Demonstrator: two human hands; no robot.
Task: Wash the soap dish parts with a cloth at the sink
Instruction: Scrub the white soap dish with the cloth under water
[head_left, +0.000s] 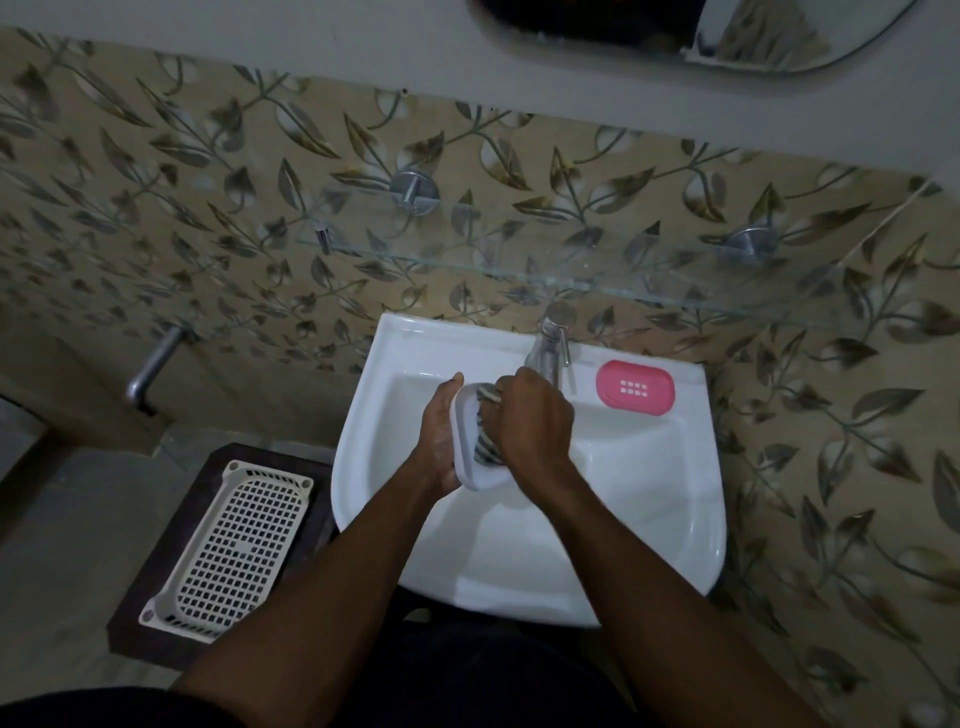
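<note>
Over the white sink (649, 499), my left hand (441, 441) holds the white soap dish base (475, 470) from the left, tilted on its side. My right hand (535, 421) presses a grey striped cloth (487, 446) into the hollow of that base. The pink soap dish insert (635, 387), with a small grid of drain holes, lies flat on the sink's back ledge to the right of the tap (551, 343).
A glass shelf (519, 270) on metal brackets juts out above the tap. A white perforated basket (234, 540) rests on a dark stool left of the sink. A metal pipe (156, 364) sticks out of the patterned wall at left. A mirror hangs top right.
</note>
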